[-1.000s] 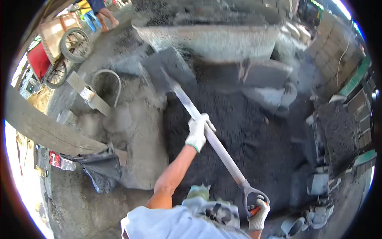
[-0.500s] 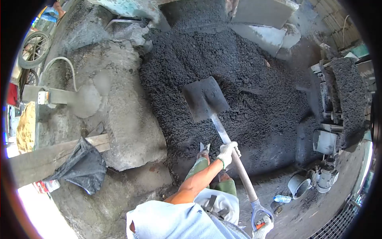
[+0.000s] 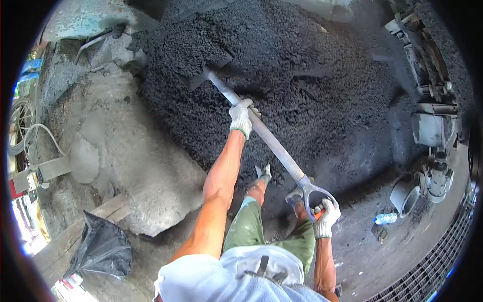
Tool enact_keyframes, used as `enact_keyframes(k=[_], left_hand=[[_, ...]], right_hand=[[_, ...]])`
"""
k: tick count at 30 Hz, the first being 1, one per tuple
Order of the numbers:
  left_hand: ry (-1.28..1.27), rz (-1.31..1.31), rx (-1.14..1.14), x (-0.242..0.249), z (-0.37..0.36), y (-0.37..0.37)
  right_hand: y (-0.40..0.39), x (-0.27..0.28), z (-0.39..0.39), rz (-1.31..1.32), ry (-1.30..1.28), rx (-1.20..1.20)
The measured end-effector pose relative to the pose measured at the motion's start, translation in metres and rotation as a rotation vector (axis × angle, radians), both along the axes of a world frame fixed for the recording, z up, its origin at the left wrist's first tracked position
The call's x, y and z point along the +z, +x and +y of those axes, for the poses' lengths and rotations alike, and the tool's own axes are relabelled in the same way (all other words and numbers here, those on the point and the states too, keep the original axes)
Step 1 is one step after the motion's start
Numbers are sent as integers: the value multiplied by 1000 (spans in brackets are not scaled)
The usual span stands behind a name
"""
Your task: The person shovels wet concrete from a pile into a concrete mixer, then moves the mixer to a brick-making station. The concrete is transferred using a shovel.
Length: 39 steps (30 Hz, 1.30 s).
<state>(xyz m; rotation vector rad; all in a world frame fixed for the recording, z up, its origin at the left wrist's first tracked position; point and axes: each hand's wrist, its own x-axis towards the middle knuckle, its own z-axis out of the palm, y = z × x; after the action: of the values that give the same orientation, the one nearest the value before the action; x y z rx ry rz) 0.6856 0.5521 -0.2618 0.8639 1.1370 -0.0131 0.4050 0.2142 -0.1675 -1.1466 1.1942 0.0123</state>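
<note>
My left hand (image 3: 242,117), in a whitish knitted glove, is wrapped round the upper shaft of a shovel (image 3: 276,147). The shovel's D-shaped handle is gripped by my right hand (image 3: 327,216), gloved too, at its orange crossbar. At the upper left, the shovel's blade lies in the pile of dark, grainy material (image 3: 312,95); the material covers much of the blade, and its rear edge shows by the shaft. My feet stand at the pile's near edge.
A rough concrete block (image 3: 146,176) lies left, with a black plastic sheet (image 3: 103,246) below it. On the right are a bucket (image 3: 404,197), a motor (image 3: 440,182), a plastic bottle (image 3: 385,218) and a metal grating (image 3: 427,274). Machinery lines the upper right.
The shovel blade has moved up and left into the pile and now has material over it. My left arm has stretched forward, and my right hand has come up with the handle.
</note>
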Motion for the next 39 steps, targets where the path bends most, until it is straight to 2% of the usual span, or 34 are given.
enact_keyframes(k=[1, 2, 3, 5, 7, 8, 9, 10, 13, 15, 16, 17, 20, 21, 23, 25, 27, 28, 29, 31, 32, 34, 35, 36, 37, 39], left_hand=[[27, -9, -173, 24, -10, -23], [37, -69, -188, 23, -21, -44], [-11, -59, -143, 41, -37, -63], [-59, 0, -127, 69, -67, -109], [-189, 71, -29, 103, -96, -154], [-249, 90, -40, 115, -108, -178], [-268, 159, -67, 146, -118, -194], [-359, 183, -27, 147, -129, -219], [-412, 250, 44, 150, -150, -269], [-464, 270, 146, 158, -147, -271], [-444, 227, 94, 147, -137, -270], [-327, 116, 101, 162, -122, -255], [41, -230, 72, 268, -42, -173], [76, -387, 147, 304, -6, -140], [277, -696, 129, 392, 68, -73], [504, -836, 91, 489, 118, -21], [352, -884, 120, 536, 152, 14], [338, -896, 121, 539, 143, 9], [328, -906, 116, 533, 130, 2], [262, -860, 158, 479, 90, -22], [169, -713, 199, 445, 65, -36], [84, -471, 136, 377, 10, -75], [-8, -389, 182, 324, -17, -90], [-55, -257, 198, 284, -46, -107], [-100, -228, 89, 245, -71, -127], [-225, -60, 32, 203, -125, -155]], right_hand=[[-26, -9, -19, -21, -24, 27], [-36, 12, -26, -4, -2, 22], [-47, 41, -37, 11, 19, 19], [-76, 90, -63, 93, -107, -54], [-119, 138, -101, 164, -126, -16], [-136, 165, -111, 211, -252, -8], [-153, 191, -123, 320, -295, -22], [-167, 208, -132, 374, -320, -29], [-169, 220, -119, 437, -293, -7], [-160, 212, -108, 417, -244, 36], [-153, 203, -102, 393, -202, 60], [-144, 193, -100, 362, -160, 84], [-85, 144, -77, 183, 41, 148], [-54, 137, -56, 105, 123, 180], [30, 174, 17, -213, 390, 267], [93, 336, 91, -360, 572, 363], [105, 418, 111, -520, 568, 419], [105, 421, 95, -583, 590, 508], [101, 416, 81, -601, 612, 476], [87, 388, 44, -505, 467, 444], [77, 353, 19, -430, 358, 423], [43, 295, -29, -266, 233, 299], [18, 266, -61, -189, 193, 261], [-10, 253, -84, -158, 160, 215], [-31, 241, -103, -146, 134, 165], [-83, 225, -152, -16, 55, 80]])
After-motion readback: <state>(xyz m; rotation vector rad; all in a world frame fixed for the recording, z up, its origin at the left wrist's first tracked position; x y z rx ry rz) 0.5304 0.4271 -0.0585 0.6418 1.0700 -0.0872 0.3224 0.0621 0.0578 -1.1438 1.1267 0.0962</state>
